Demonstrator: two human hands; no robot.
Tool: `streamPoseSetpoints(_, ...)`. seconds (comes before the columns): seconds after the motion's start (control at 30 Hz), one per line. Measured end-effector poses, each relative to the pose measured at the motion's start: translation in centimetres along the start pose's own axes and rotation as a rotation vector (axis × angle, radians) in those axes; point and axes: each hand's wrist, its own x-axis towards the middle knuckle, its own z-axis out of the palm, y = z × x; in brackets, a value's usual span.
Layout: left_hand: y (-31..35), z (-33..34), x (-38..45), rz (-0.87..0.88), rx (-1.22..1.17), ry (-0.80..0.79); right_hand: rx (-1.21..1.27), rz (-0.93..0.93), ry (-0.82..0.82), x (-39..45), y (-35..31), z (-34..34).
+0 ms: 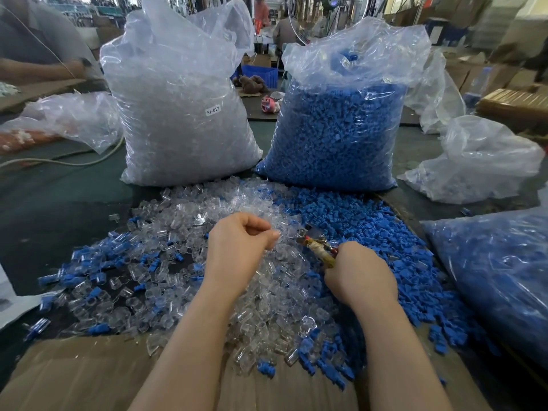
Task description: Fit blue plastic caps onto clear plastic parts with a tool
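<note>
A heap of clear plastic parts (pixel 207 221) covers the middle of the table, and a heap of loose blue caps (pixel 394 241) lies to its right. My left hand (pixel 240 247) hovers over the clear heap with its fingers curled, thumb against fingertips; whether a clear part sits in the pinch I cannot tell. My right hand (pixel 360 275) grips the taped handles of a small plier-like tool (pixel 315 243), whose metal jaws point up and left toward my left hand. Finished parts with blue caps (pixel 89 262) are scattered at the left.
Behind the heaps stand a tall bag of clear parts (pixel 178 108) and a tall bag of blue caps (pixel 341 126). A bag of assembled pieces (pixel 498 271) lies at the right. Cardboard (pixel 74 378) lines the near edge. Another person's arm (pixel 38 69) is at the far left.
</note>
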Motion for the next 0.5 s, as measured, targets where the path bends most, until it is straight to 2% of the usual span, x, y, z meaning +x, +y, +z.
streamPoseSetpoints(0.1, 0.1, 0.0, 0.1, -0.022, -0.087, -0.027, 0.028, 0.002, 0.013, 0.1, 0.2, 0.1)
streamPoseSetpoints(0.33, 0.6, 0.3, 0.0, -0.082, -0.251, -0.105, 0.281, -0.016, 0.089, 1.1, 0.5, 0.2)
streamPoseSetpoints(0.5, 0.6, 0.5, 0.0, -0.088, -0.271, -0.094, 0.075, -0.022, 0.024, 0.6, 0.6, 0.3)
